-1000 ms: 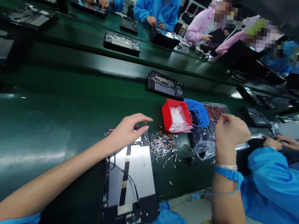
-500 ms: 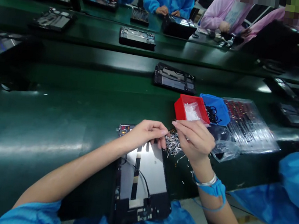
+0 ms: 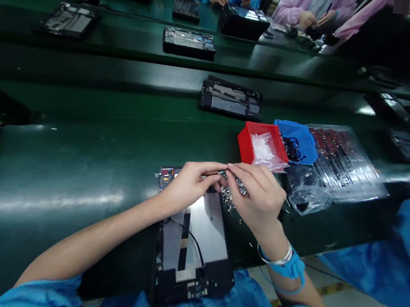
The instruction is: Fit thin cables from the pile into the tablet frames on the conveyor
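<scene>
An opened tablet chassis [image 3: 192, 243] with a silver plate and a black cable lies on the green belt [image 3: 75, 155] in front of me. My left hand [image 3: 188, 187] and my right hand [image 3: 258, 196] meet fingertip to fingertip above its top edge, pinching a small part too tiny to make out. A heap of small metal pieces [image 3: 236, 191] lies just beyond, partly hidden by my right hand. A blue strap circles my right wrist.
A red bin [image 3: 262, 143] with clear bags, a blue bin [image 3: 298, 141] with black parts and plastic bags of components [image 3: 344, 163] sit to the right. More chassis [image 3: 231, 99] lie on the belt. Other workers' hands show across the line; a blue sleeve at right.
My right hand came back from the bags on the right to the left hand. Both hands have closed together over the chassis top. The view has tipped downward.
</scene>
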Motion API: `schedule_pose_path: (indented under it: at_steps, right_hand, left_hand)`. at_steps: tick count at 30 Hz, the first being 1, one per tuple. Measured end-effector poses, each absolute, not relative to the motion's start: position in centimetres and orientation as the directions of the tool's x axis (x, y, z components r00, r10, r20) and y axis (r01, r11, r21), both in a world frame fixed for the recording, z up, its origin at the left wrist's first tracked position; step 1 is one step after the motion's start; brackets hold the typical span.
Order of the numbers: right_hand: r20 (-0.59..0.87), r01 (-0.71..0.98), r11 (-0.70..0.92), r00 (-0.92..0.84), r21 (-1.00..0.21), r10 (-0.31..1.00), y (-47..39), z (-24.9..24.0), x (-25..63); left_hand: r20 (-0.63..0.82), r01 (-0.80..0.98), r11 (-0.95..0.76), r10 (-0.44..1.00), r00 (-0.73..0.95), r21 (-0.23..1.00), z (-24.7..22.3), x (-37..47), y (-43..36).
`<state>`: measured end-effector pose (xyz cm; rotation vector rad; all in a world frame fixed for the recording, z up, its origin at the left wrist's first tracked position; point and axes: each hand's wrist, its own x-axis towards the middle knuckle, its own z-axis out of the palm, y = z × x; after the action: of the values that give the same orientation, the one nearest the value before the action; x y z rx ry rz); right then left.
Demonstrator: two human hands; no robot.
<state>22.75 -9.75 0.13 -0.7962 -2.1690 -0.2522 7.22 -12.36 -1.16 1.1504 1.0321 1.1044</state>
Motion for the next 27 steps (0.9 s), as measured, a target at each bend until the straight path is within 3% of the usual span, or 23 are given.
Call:
schedule_pose_path:
  at_steps: [7, 15, 17, 20, 24, 27]
  right_hand:
    - [0.683, 0.571, 0.789, -0.485, -0.224, 0.545, -9.5, 0.1, 23.0]
    - [0.657, 0.561, 0.785, -0.491, -0.264, 0.572, -9.5, 0.0, 23.2]
    - [0.657, 0.560, 0.793, -0.508, -0.241, 0.558, -9.1, -0.1, 23.5]
    - [0.700, 0.633, 0.751, -0.449, -0.189, 0.555, -7.3, -0.4, 24.7]
    - [0.745, 0.864, 0.491, -0.255, -0.111, 0.617, -4.8, -0.8, 26.4]
    - [0.727, 0.755, 0.640, -0.357, -0.146, 0.587, -5.6, -1.0, 25.6]
  left_hand:
    - [-0.037, 0.075, 0.026, 0.987, 0.157, 0.997, -1.5, 6.9, -12.1]
    - [0.071, 0.332, -0.156, 0.965, 0.254, 0.930, -1.2, 6.4, -12.2]
    - [0.038, 0.305, -0.133, 0.954, 0.299, 0.943, -1.2, 6.4, -12.1]
    - [-0.089, 0.125, 0.053, 0.948, 0.307, 0.991, -1.4, 6.4, -11.9]
    - [-0.238, -0.144, 0.280, 0.937, 0.256, 0.949, -2.1, 6.6, -11.5]
    - [-0.245, -0.209, 0.294, 0.941, 0.232, 0.933, -2.5, 6.6, -11.4]
